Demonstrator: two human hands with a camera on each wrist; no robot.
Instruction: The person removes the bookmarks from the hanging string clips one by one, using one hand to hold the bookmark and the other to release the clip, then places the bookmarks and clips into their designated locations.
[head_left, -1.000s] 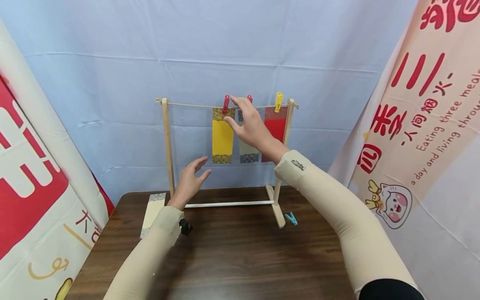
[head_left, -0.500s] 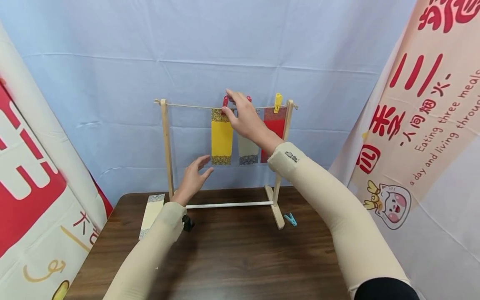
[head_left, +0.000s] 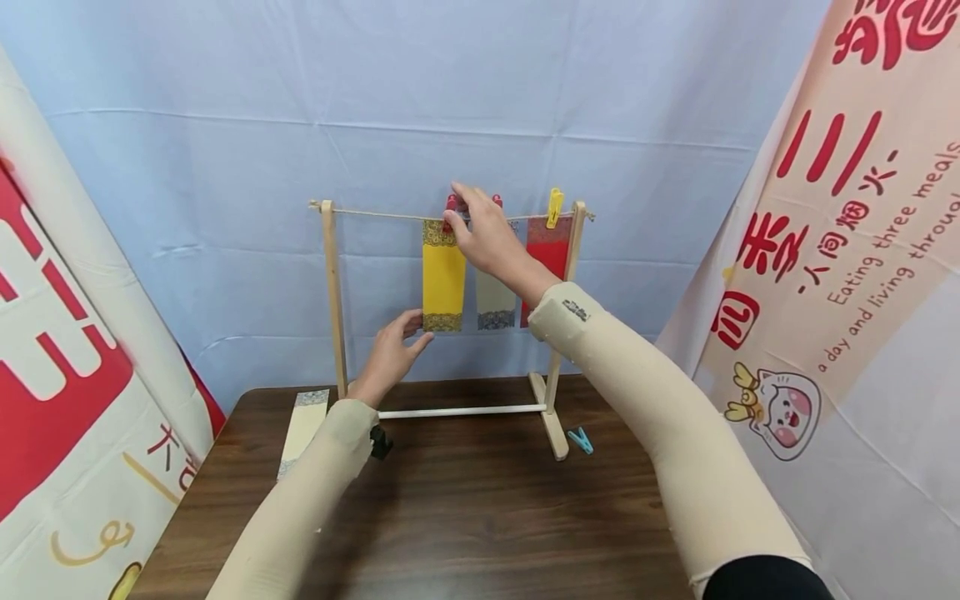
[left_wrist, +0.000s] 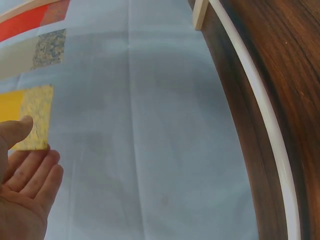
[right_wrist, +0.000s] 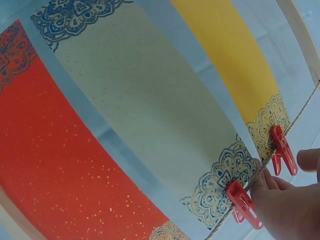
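While the yellow card [head_left: 444, 279] is hung from the cord [head_left: 382, 213] by a red clip [right_wrist: 278, 134], its long axis is set vertically. At the top, the clip is flanked by the parted thumb and fingers of the right hand [head_left: 491, 242], the nearer hand to it. At the card's lower left, the left hand [head_left: 392, 354] is positioned, thumb and fingers spread; contact cannot be confirmed. No container is seen.

Yellow strip [head_left: 443, 279], ornately patterned at both ends, is hung vertically just left of center in the head view; top edge is clipped by a red clothespin [right_wrist: 281, 143], lower right in right-wrist view.
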